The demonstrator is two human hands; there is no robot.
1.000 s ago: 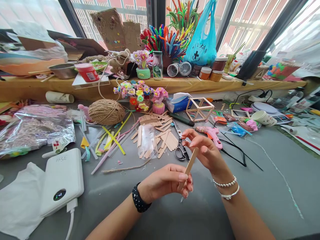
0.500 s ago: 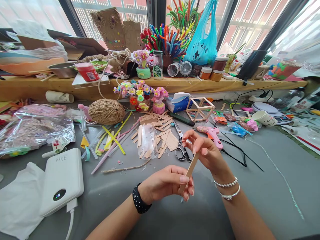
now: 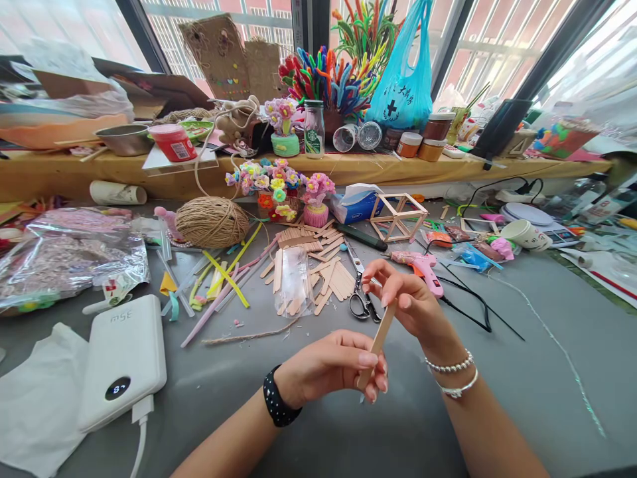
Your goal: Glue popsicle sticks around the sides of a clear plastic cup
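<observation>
Both hands meet low in the middle of the grey table (image 3: 522,372), over a bare patch. Left hand (image 3: 331,365) curled shut, thumb and fingertips pinching the lower end of a wooden stick (image 3: 378,342). Right hand (image 3: 411,302) pinches the upper end between thumb and forefinger, other fingers loosely spread. Stick tilted, top leaning right and away, held clear of the table. Just beyond the right hand: scissors (image 3: 359,292), handles toward the person, nearly under the fingertips. Right of them a pink glue gun (image 3: 422,267) with a black cord (image 3: 472,305) trailing right across the table. Farther back a loose stick pile (image 3: 323,265) with a clear bag (image 3: 294,282) lying on it, then a twine ball (image 3: 212,222) and a stick cube frame (image 3: 398,216). Left: a white power bank (image 3: 124,362) near the front edge, cable running off the bottom. A length of twine (image 3: 249,336) lies between the pile and the left hand. Open room: bare grey surface in front of and to the right of the hands as far as a thin silver thread (image 3: 562,348); the back and left are crowded up to the yellow shelf edge (image 3: 74,174).
</observation>
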